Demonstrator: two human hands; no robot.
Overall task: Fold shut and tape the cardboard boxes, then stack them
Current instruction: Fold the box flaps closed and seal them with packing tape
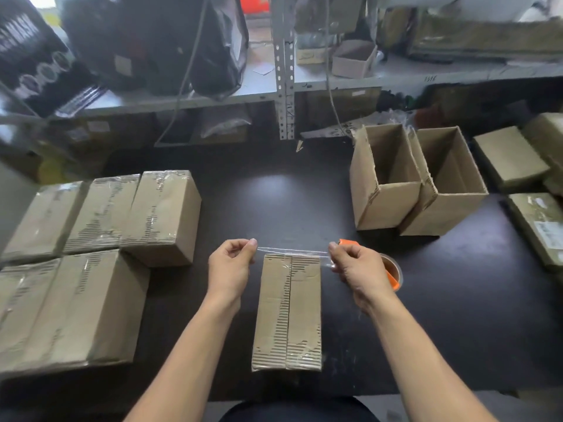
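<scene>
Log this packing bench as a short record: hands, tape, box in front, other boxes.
left hand: pinches the free end of the clear tape
right hand: grips the orange tape dispenser
tape: stretched between both hands over the far end of the closed box
open boxes: two, right rear
taped boxes: grouped at left

Counts of the boxes, tape and hands on the dark table

Five taped boxes (100, 239) stand grouped at nine o'clock; one closed box (288, 312) lies at six o'clock; two open boxes (417, 181) stand at two o'clock; three flat packages (518, 166) are at three o'clock. One tape dispenser (393, 269), one tape strip (292, 250), two hands.
</scene>
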